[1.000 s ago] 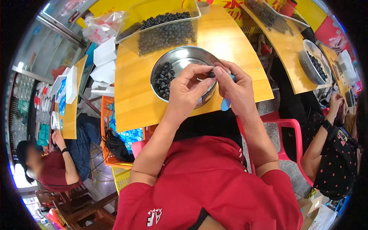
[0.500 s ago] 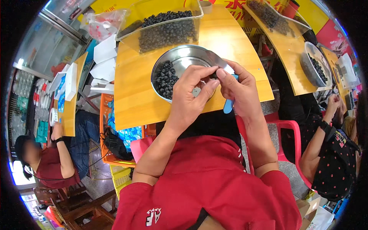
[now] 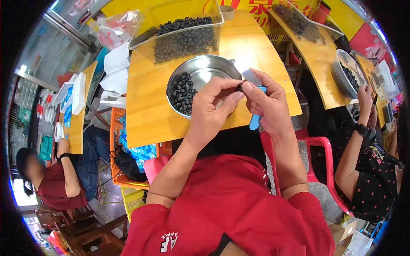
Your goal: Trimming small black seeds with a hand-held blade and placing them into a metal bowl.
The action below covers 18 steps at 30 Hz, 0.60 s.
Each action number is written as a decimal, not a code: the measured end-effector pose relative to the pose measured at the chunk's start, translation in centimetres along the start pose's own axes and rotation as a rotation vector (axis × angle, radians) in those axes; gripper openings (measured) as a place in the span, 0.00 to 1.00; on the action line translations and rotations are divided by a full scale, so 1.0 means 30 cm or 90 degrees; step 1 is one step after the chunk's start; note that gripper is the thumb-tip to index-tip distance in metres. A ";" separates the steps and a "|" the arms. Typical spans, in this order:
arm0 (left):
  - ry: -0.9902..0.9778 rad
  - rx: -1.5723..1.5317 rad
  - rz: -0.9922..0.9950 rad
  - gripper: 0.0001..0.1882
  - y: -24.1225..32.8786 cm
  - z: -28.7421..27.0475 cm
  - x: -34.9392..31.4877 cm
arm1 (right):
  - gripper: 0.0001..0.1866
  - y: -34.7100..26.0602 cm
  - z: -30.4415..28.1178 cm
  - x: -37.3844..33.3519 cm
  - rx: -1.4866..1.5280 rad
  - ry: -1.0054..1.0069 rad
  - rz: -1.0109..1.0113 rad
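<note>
Over the near right rim of a round steel bowl (image 3: 204,67), my two hands meet. My left hand (image 3: 210,104) pinches a small dark round piece (image 3: 240,87) between thumb and forefinger. My right hand (image 3: 268,99) is wrapped round a small knife with a light blue handle (image 3: 255,122). Its blade (image 3: 252,77) sticks up past my fingers, and my right thumb lies against the dark piece. Inside the bowl, a heap of similar dark round pieces (image 3: 183,94) lies along the left side, while the right side of the bottom is partly hidden by my left hand.
Behind the bowl, a clear plastic bin (image 3: 188,42) holds many more dark pieces on the wooden table (image 3: 147,115). An orange crate (image 3: 117,160) stands at the left. A co-worker (image 3: 371,175) sits at the right near another bowl (image 3: 341,77); another person (image 3: 60,183) sits far left.
The knife blade has turned and looks shorter from here. More of the dark piece shows between my fingers. The right co-worker's hand has risen to their bowl.
</note>
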<state>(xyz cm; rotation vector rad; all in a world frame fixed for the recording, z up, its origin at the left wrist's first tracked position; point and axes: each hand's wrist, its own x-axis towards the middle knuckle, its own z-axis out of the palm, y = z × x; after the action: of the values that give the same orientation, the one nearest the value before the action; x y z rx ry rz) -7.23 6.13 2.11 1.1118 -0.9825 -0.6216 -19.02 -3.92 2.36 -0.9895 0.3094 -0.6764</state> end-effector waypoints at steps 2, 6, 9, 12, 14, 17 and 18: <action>-0.005 0.035 0.055 0.11 -0.012 -0.003 -0.002 | 0.20 0.004 0.005 -0.001 -0.011 0.006 -0.002; 0.007 -0.029 -0.053 0.12 0.021 -0.012 -0.012 | 0.20 0.000 0.011 -0.007 -0.067 0.013 -0.028; 0.007 -0.075 -0.082 0.11 0.014 -0.016 -0.011 | 0.20 0.003 0.011 -0.009 -0.073 -0.001 -0.029; 0.003 -0.066 -0.062 0.10 0.015 -0.018 -0.010 | 0.19 0.003 0.016 -0.011 -0.075 -0.008 -0.040; 0.003 -0.058 -0.050 0.11 0.016 -0.024 -0.010 | 0.17 -0.005 0.030 -0.015 -0.095 0.032 -0.036; 0.012 -0.090 -0.044 0.11 0.005 -0.035 -0.007 | 0.16 -0.021 0.034 -0.025 -0.151 -0.008 -0.051; 0.022 -0.107 -0.034 0.11 -0.005 -0.039 -0.010 | 0.16 -0.027 0.043 -0.028 -0.151 -0.009 -0.049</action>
<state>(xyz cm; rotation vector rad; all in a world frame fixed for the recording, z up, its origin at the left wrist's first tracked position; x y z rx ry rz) -6.32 6.84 1.72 0.9991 -0.8569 -0.7128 -19.29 -2.81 3.67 -1.2368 0.3452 -0.7133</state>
